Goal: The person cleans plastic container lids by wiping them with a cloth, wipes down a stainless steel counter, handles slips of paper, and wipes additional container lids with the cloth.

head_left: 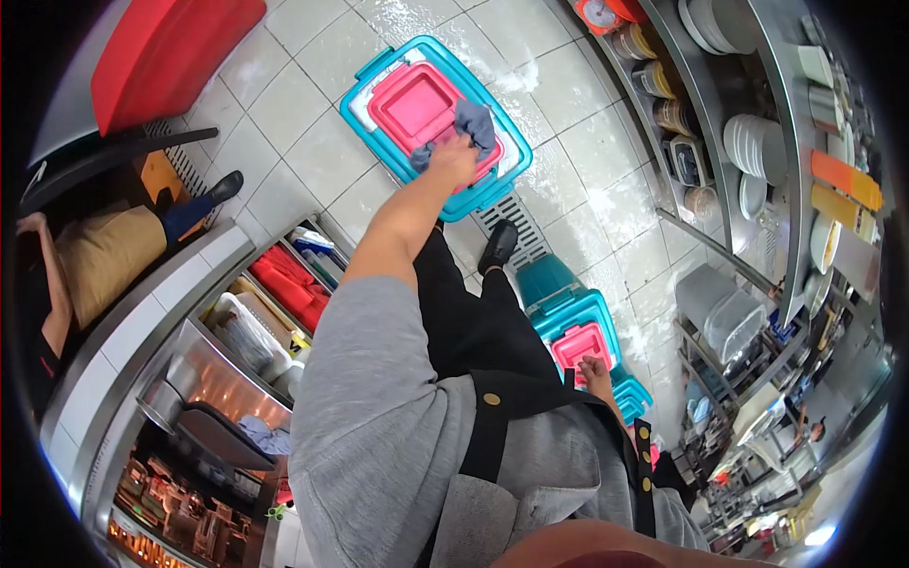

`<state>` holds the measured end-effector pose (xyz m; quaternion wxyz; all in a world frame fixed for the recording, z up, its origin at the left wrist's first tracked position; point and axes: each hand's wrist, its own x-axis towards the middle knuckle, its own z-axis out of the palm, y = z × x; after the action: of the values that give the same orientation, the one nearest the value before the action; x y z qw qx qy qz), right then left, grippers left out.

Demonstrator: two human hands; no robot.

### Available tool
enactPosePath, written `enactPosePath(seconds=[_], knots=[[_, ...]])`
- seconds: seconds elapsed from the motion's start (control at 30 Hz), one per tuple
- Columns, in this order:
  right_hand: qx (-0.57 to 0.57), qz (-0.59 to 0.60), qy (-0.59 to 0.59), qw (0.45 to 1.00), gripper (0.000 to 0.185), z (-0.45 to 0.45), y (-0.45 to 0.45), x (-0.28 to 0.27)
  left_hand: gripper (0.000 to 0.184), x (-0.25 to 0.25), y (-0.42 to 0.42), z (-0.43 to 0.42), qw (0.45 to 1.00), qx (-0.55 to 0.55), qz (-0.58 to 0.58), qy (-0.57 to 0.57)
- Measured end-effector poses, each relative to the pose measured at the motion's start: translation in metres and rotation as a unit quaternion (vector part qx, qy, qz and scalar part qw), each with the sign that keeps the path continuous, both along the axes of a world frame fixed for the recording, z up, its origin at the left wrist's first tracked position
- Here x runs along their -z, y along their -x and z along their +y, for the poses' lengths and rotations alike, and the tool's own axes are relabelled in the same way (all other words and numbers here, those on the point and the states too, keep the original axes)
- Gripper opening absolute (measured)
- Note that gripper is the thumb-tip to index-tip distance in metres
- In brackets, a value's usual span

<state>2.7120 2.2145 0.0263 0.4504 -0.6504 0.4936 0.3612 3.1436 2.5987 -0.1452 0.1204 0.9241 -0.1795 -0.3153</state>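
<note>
My left hand [454, 163] is closed on a grey-blue cloth [473, 123], bunched against a lid. That lid belongs to a teal storage box [358, 112] standing on the floor ahead of me, with a pale panel and a raised pink hatch [414, 99] in its middle. By my right side, my right hand [597, 375] hangs over another teal box [598, 312] with a pink hatch [578, 343]. Its fingers look loosely bent and apart, holding nothing visible; whether they touch the hatch I cannot tell.
Pale floor tiles [294, 123] look wet, with a drain grate [530, 232] by my shoe. Metal shelves [696, 123] with plates and jars stand to the right. On the left are a counter [123, 327], a red bin-like object [170, 57] and another person [114, 251].
</note>
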Motion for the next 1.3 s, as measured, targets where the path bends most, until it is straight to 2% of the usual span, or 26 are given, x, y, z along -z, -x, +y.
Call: enactPosePath(seconds=[0.03,0.1,0.13,0.2,0.37,0.43,0.47,0.57,0.6,0.67,0.7,0.77,0.8,0.83,0.87,0.9,0.97,1.03,1.1,1.13,1.17,1.2,1.23,1.3], knots=[[-0.013,-0.01,-0.002,1.0,0.037,0.003,-0.002,0.0,0.031,0.0,-0.008,0.0,1.0,0.005,0.0,0.001],[-0.005,-0.019,-0.005,1.0,0.037,0.009,-0.005,-0.001,0.027,0.006,-0.026,0.004,0.968,0.105,-0.155,-0.165],[-0.002,-0.019,-0.006,1.0,0.037,0.013,-0.009,-0.001,0.027,0.012,-0.029,0.011,0.968,0.107,-0.155,-0.166],[-0.016,-0.016,-0.005,1.0,0.037,0.013,-0.009,-0.006,0.023,0.02,-0.024,0.02,0.938,0.185,-0.237,-0.172],[0.029,-0.035,0.003,0.999,0.035,0.009,-0.005,-0.004,0.023,0.002,0.001,0.024,0.934,0.228,-0.159,-0.226],[0.037,-0.031,0.0,0.999,0.035,0.014,0.002,-0.004,0.026,-0.005,0.004,0.017,0.969,0.118,-0.103,-0.192],[0.04,-0.027,-0.001,0.999,0.036,0.015,0.005,-0.004,0.026,-0.002,0.008,0.009,0.968,0.119,-0.105,-0.192],[0.029,-0.003,0.012,1.0,0.036,0.023,0.01,-0.004,0.031,0.016,0.016,-0.025,0.98,-0.083,0.024,-0.178],[0.026,0.006,0.012,1.0,0.036,0.024,0.013,-0.005,0.031,0.015,0.01,-0.029,0.98,-0.081,0.026,-0.177],[0.014,0.01,0.01,1.0,0.037,0.026,0.016,-0.005,0.031,0.01,-0.006,-0.031,0.942,-0.308,0.099,-0.088],[0.005,0.018,0.002,1.0,0.037,0.025,0.018,-0.003,0.031,0.014,-0.009,-0.038,0.942,-0.308,0.098,-0.088],[-0.003,0.016,-0.002,1.0,0.035,0.025,0.013,-0.002,0.031,0.03,-0.011,-0.056,0.908,-0.415,0.057,-0.003],[-0.005,0.022,0.0,1.0,0.035,0.024,0.013,-0.008,0.031,0.033,-0.005,-0.05,0.907,-0.416,0.063,-0.005],[0.0,0.014,0.007,1.0,0.035,0.024,0.007,-0.009,0.034,0.033,-0.005,-0.032,0.861,-0.451,0.176,0.156],[0.005,0.002,0.012,1.0,0.034,0.025,-0.002,-0.006,0.037,0.032,-0.01,-0.01,0.781,-0.466,0.276,0.31],[0.002,0.001,0.011,1.0,0.034,0.026,-0.008,-0.008,0.04,0.042,-0.003,0.012,0.667,-0.483,0.316,0.47],[0.001,-0.007,-0.001,1.0,0.034,0.027,-0.018,-0.005,0.04,0.019,-0.006,0.06,0.507,-0.555,0.307,0.584],[-0.002,-0.018,-0.011,1.0,0.034,0.025,-0.02,-0.002,0.033,-0.054,-0.022,0.101,0.458,-0.568,0.186,0.658],[-0.004,-0.021,-0.008,1.0,0.034,0.028,-0.027,0.0,0.027,-0.123,-0.037,0.116,0.567,-0.58,-0.001,0.585],[-0.006,-0.023,-0.006,1.0,0.034,0.03,-0.03,0.002,0.027,-0.119,-0.043,0.125,0.567,-0.579,-0.003,0.585],[-0.007,-0.024,-0.008,1.0,0.034,0.033,-0.033,0.004,0.029,-0.11,-0.051,0.135,0.73,-0.512,-0.134,0.432],[-0.015,-0.023,-0.014,1.0,0.034,0.037,-0.036,0.005,0.031,-0.101,-0.059,0.141,0.841,-0.41,-0.253,0.246],[-0.023,-0.021,-0.02,0.999,0.035,0.039,-0.037,0.006,0.032,-0.095,-0.066,0.133,0.862,-0.376,-0.242,0.24],[-0.025,-0.019,-0.026,0.999,0.035,0.044,-0.041,0.007,0.032,-0.05,-0.077,0.118,0.92,-0.369,-0.072,0.115]])
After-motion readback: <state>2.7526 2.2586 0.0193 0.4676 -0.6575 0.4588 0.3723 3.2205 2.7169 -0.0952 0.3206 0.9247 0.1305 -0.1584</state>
